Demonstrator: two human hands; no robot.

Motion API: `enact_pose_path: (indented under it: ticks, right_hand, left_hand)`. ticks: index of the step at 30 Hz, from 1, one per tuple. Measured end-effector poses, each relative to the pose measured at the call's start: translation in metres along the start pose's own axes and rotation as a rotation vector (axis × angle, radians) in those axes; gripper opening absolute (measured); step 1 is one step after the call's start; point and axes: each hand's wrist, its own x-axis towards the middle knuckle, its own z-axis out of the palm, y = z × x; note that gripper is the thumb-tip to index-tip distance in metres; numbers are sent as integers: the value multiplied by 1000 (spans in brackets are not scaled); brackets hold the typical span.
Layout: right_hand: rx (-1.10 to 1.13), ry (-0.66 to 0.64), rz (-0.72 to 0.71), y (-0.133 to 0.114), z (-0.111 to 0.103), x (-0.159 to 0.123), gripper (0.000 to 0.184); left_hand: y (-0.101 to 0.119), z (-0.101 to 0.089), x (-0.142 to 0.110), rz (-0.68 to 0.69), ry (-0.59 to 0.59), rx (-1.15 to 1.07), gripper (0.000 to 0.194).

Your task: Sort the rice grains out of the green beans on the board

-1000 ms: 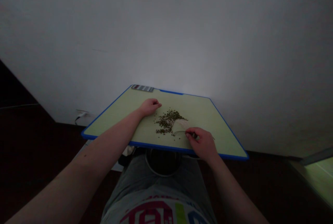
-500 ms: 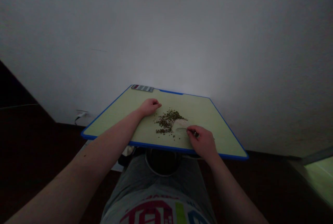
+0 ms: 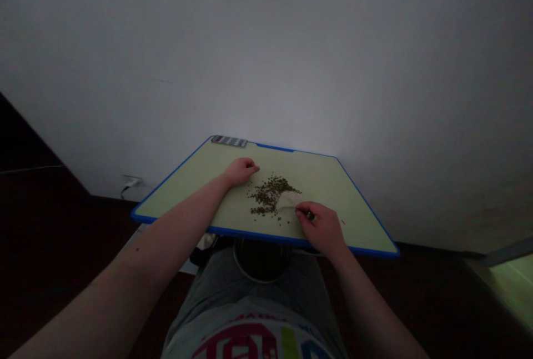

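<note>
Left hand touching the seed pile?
Apart. The head view shows bare cutting board between the left hand and the seed pile.

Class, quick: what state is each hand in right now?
Left hand: loosely closed, nothing visible in it.
Right hand: closed, pinching a pale curved piece, material unclear.

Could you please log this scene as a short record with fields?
Surface: pale green board with blue rim
Pile: small dark green seeds, loosely heaped mid-board
Left hand: curled, resting on the board beside the seeds
Right hand: pinching a pale curved scrap, material unclear, at the pile's edge
Far edge: grey striped packet
Below board: dark round pot
</note>
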Motion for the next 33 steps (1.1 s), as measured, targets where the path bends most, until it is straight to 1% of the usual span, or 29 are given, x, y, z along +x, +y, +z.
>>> enact_pose_path:
  ticks: [10, 17, 24, 29, 33]
  right_hand:
    - [25, -11, -31, -3, 1, -2, 17]
    - [-17, 38, 20, 1, 2, -2, 17]
    - [18, 9, -20, -3, 2, -4, 17]
    - [-26, 35, 16, 2, 2, 0, 18]
    - [-50, 24, 28, 5, 2, 5, 18]
  left_hand:
    - [-2, 2, 3, 6, 2, 21, 35]
    - [-2, 0, 1, 13, -6, 1, 36]
    - [2, -1, 0, 0, -12, 4, 35]
    - [0, -1, 0, -1, -13, 1, 35]
    - [0, 0, 1, -4, -7, 20, 34]
